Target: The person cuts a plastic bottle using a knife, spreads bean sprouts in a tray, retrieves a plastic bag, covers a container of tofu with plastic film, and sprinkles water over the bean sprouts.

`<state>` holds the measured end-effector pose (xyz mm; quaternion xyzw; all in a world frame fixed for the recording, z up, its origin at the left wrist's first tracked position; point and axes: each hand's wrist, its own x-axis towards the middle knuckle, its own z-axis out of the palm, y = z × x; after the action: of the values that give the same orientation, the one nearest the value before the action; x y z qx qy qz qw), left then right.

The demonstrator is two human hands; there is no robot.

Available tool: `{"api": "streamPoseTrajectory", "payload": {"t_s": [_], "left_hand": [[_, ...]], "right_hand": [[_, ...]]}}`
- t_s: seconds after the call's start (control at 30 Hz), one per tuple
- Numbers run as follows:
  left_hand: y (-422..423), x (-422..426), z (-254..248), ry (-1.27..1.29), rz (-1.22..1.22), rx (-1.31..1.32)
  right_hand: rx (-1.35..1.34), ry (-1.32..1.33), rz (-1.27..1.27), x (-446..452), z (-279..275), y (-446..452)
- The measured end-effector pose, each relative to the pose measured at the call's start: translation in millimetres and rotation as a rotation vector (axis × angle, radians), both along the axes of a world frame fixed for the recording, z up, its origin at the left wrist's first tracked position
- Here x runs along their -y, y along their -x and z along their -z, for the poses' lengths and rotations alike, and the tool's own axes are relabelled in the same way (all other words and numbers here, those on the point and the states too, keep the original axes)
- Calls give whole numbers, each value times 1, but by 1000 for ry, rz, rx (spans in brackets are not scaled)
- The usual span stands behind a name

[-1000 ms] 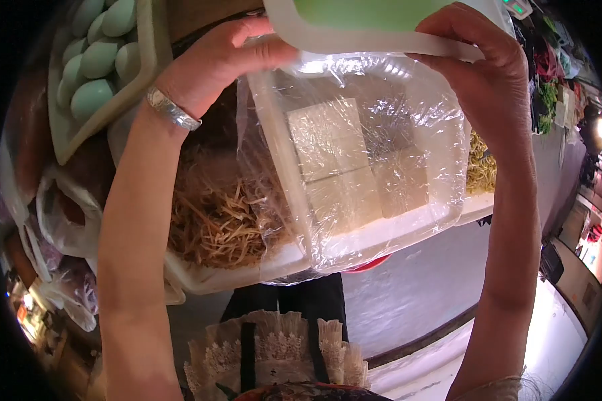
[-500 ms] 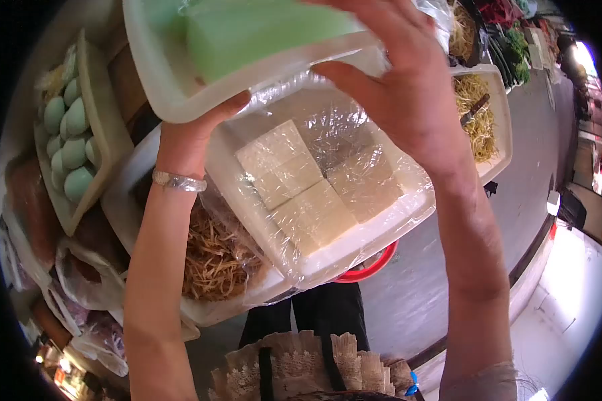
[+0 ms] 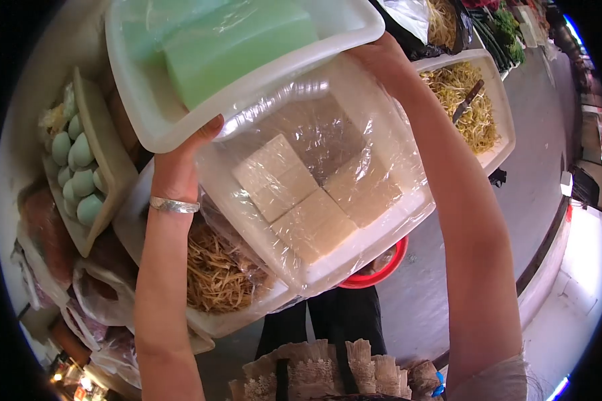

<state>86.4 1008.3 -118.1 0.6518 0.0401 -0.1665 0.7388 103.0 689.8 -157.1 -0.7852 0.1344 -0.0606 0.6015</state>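
Note:
A white tub [image 3: 274, 61] with a pale green block [image 3: 241, 50] in it is held at the top. My left hand [image 3: 180, 160] grips its near left corner, with the thumb tip on the rim and a silver bracelet at the wrist. Beneath the tub's right end is my right hand [image 3: 381, 60], its fingers largely hidden by the tub. Just below sits a white tray [image 3: 231, 224] covered with clear plastic film, with several pale square blocks [image 3: 314, 224] inside.
Bluish eggs [image 3: 82, 182] fill a tray at the left. Brown shreds [image 3: 217, 274] lie in a container at lower left, and bean sprouts [image 3: 475, 113] with a knife [image 3: 470, 100] at upper right. A red basin [image 3: 388, 271] stands below. Plastic bags [image 3: 104, 287] are at far left.
The tub with the green block has moved left and down into fuller view, both hands with it. My right hand has shifted from the tub's near rim to its right end.

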Motion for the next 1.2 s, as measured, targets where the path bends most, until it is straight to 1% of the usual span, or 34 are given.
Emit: {"api": "streamPoseTrajectory", "payload": {"t_s": [0.07,0.13,0.2,0.23,0.3,0.37,0.43,0.47,0.5,0.53,0.57,0.6,0.67,0.7,0.77,0.9,0.93,0.97,1.03,1.1,1.13,1.17,1.2], "left_hand": [[-3,-1,4,-3,12,48],[-3,-4,7,-6,21,91],[-1,-7,8,79,23,-154],[0,-8,8,77,21,-157],[1,-7,7,11,0,-72],[0,-8,6,-15,-8,-86],[0,-8,8,-44,-14,-114],[-2,-8,9,-33,12,-14],[-3,-6,8,-18,40,91],[-2,-5,6,-15,41,91],[-2,-3,4,-24,28,119],[-1,-3,2,-35,13,146],[1,-4,0,-50,0,118],[2,-4,-1,-69,-5,90],[1,-4,0,-70,-4,112],[2,-5,2,-109,-3,119],[2,-6,2,-110,-6,123],[2,-7,3,-154,-8,120],[4,-8,2,-200,-10,118],[8,-8,-1,-428,-24,198],[13,-8,-3,-432,-30,196],[20,-9,-6,-591,-29,169],[29,-13,-10,-753,-31,139]], "right_hand": [[1,-21,-35,1,6,-9],[19,11,16,8,24,-24],[-127,-168,206,-6,-7,-18],[-76,-240,228,1,15,-27],[-100,-214,266,0,22,-25],[-127,-189,307,3,26,-26],[-174,-129,293,12,31,-32],[-184,-128,297,15,41,-34],[-154,-57,262,17,51,-36],[-119,16,223,16,51,-37],[-223,-161,174,19,49,-32],[-222,-157,171,22,47,-27],[-287,-274,119,27,45,-12],[-287,-273,116,30,44,-6],[-365,-230,0,31,30,10],[-382,-280,-33,42,6,46],[-376,-282,-73,42,-3,55],[-371,-286,-112,42,-9,64],[-386,-259,-82,43,-17,81],[-403,-229,-55,42,-29,102],[-379,-134,-43,41,-38,114],[-355,-42,-35,38,-45,125],[-356,-49,-50,38,-48,138]]}}
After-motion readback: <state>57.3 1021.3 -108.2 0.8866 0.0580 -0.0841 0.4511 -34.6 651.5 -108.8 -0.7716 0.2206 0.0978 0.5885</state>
